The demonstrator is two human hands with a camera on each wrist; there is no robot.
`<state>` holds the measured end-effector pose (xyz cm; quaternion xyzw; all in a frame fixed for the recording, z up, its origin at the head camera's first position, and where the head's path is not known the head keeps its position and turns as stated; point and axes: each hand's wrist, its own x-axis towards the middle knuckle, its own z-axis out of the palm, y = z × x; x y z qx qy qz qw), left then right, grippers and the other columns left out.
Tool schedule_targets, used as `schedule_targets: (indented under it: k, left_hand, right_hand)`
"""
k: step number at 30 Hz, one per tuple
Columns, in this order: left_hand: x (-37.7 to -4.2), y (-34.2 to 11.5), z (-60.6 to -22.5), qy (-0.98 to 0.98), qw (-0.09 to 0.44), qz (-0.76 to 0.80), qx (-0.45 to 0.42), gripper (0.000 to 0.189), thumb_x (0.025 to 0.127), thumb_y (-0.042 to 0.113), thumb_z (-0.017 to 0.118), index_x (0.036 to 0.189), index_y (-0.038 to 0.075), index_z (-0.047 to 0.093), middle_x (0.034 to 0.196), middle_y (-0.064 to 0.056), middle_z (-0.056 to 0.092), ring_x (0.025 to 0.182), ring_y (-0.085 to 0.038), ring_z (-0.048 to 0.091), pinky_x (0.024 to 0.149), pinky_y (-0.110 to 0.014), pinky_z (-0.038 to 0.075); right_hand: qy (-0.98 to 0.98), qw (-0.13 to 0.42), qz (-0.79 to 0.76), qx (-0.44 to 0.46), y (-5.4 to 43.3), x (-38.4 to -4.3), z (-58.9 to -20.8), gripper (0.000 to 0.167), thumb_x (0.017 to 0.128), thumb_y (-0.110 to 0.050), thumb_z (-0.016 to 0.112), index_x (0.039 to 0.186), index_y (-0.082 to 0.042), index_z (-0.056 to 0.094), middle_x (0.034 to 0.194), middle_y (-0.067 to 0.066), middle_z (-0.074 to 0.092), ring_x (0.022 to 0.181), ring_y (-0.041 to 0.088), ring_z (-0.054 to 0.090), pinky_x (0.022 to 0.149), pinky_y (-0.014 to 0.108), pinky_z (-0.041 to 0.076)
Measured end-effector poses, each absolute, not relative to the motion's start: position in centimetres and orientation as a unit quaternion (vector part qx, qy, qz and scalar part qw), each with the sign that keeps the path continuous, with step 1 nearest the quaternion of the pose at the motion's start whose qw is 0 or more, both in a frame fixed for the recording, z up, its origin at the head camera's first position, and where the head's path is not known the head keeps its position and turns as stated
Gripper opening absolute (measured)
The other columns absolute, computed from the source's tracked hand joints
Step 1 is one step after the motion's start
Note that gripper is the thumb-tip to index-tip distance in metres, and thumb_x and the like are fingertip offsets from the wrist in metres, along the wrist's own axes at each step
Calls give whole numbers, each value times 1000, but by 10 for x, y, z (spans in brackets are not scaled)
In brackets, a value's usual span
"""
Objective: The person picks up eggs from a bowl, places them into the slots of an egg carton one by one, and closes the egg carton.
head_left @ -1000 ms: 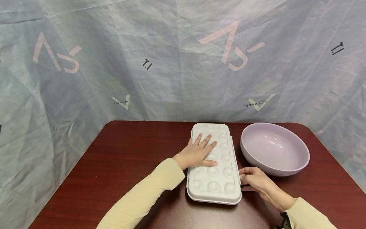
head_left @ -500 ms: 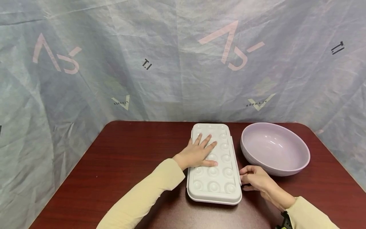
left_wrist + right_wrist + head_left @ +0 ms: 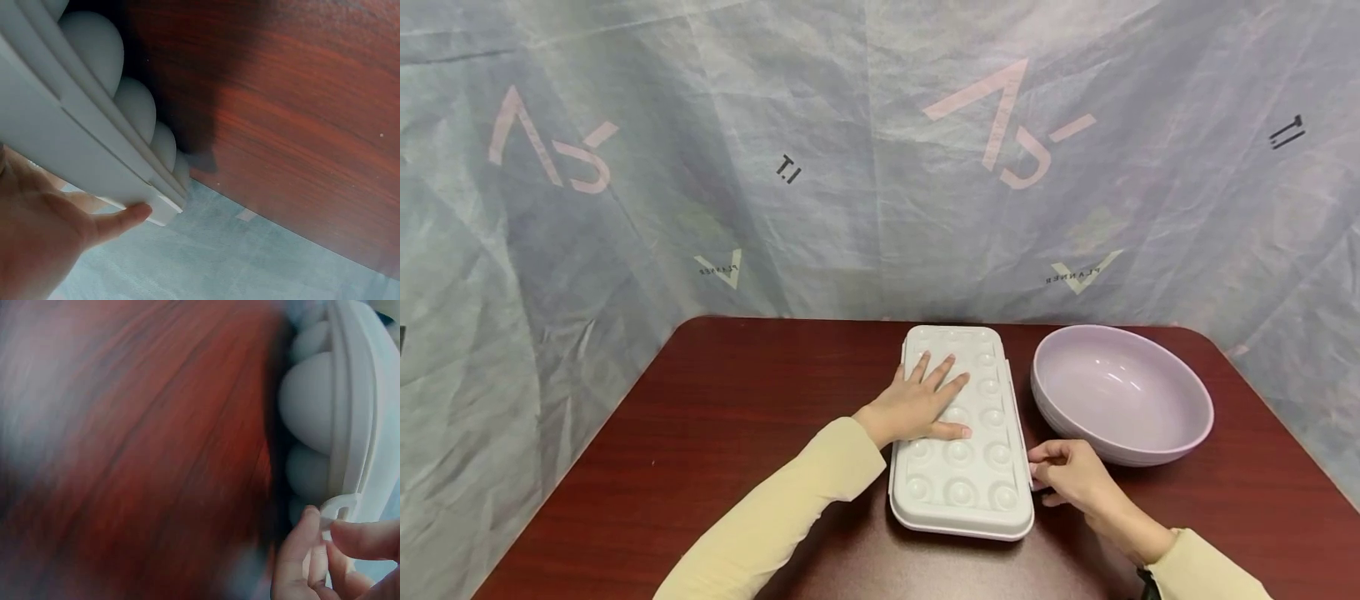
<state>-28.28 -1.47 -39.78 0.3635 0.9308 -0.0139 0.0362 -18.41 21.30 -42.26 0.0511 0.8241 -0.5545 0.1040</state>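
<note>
A white plastic egg box [image 3: 973, 467], its lid dimpled with rows of round bumps, lies lengthwise on the table. My left hand [image 3: 913, 408] rests on the lid with fingers spread. In the left wrist view, the little finger side of that hand runs along the lid's edge, and rounded egg cups [image 3: 97, 50] bulge below the rim. At the box's right side, my right hand [image 3: 1075, 479] pinches a small white latch [image 3: 340, 505] between thumb and fingers. The latch sticks out from the rim in the right wrist view.
A large lilac bowl [image 3: 1120, 387] stands right of the egg box, just beyond my right hand. The dark red wooden table [image 3: 760, 392] ends at a grey patterned cloth [image 3: 827, 233] hanging behind it.
My right hand has turned slightly at the box's side, and a bit of the latch now shows by its fingers. My left hand stays in place on the lid.
</note>
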Motion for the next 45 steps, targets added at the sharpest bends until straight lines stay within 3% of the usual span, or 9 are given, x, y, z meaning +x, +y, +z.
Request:
schedule_targets:
  k: [3,7,12,17,21,26,45]
  left_hand:
    - [-283,-13,-397,931,35,-18,363,82,82,72,31,148,28,9,155,-4,-1,140,-38,2,108,-58,15]
    - [-284,-12,-397,932,35,-19,361,83,81,73,30,148,29,9,155,-4,-1,140,-37,2,108,-58,15]
    - [-284,-14,-395,933,37,-19,358,83,81,72,31,148,28,10,155,-4,-1,140,-38,2,108,-58,15]
    - [-284,-15,-394,933,39,-20,357,83,81,72,31,148,28,9,155,-4,-1,140,-38,1,108,-58,15]
    - [-284,-14,-395,932,42,-10,360,83,81,72,31,148,28,9,155,-4,-2,140,-38,0,108,-58,15]
    - [-284,-15,-397,931,42,7,363,83,81,72,32,148,28,9,155,-4,-3,140,-38,-2,107,-59,14]
    - [-286,-19,-405,929,43,25,367,83,81,73,32,148,29,8,155,-2,-4,141,-35,-4,107,-60,13]
  right_hand:
    - [834,104,-541,33,214,-183,-417,27,84,-1,48,103,17,55,77,9,66,67,15,62,56,35,52]
    - [836,134,-532,8,213,-180,-409,40,93,-17,48,109,18,54,82,7,63,72,16,59,60,34,54]
    - [851,137,-504,-50,206,-177,-401,56,84,-24,62,113,22,49,83,12,66,73,16,62,62,32,54]
    - [875,106,-469,-59,203,-177,-399,50,77,-21,70,105,19,57,77,13,69,67,14,63,57,30,53]
    - [880,109,-461,-24,202,-178,-398,44,76,-22,71,101,13,62,77,10,70,70,13,63,62,31,52]
    - [870,118,-478,12,201,-178,-396,43,76,-19,71,102,14,61,78,11,70,74,17,66,69,35,53]
    - [831,118,-539,69,194,-179,-401,40,72,-9,72,99,16,59,74,4,64,65,13,61,66,33,53]
